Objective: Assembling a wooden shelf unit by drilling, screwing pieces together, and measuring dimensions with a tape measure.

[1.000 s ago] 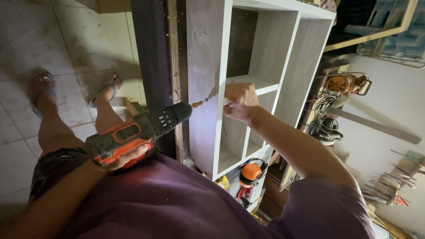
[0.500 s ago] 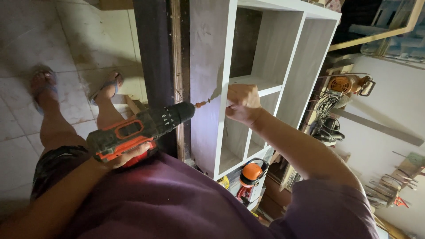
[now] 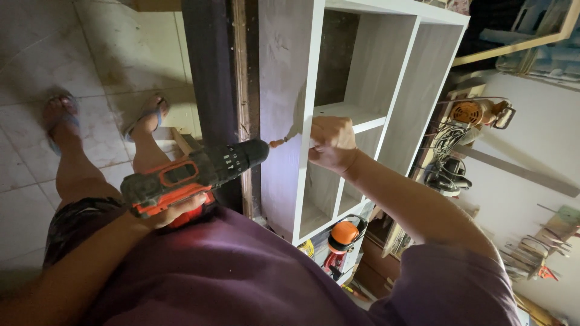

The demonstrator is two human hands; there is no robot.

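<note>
My left hand [image 3: 175, 211] grips the cordless drill [image 3: 193, 175] — bit tip at the white shelf unit's [image 3: 284, 90] front edge; my right hand [image 3: 331, 143], at three o'clock, pinches something there — open compartments beyond.

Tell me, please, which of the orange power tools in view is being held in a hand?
The orange-and-black cordless drill, gripped by the left hand. The other orange tools lie untouched beside the white shelf unit.

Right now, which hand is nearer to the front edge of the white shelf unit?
Right. The right hand rests against the white shelf unit at its front edge, by the drill's tip. The left hand grips the orange and black cordless drill, back from the unit.
</note>
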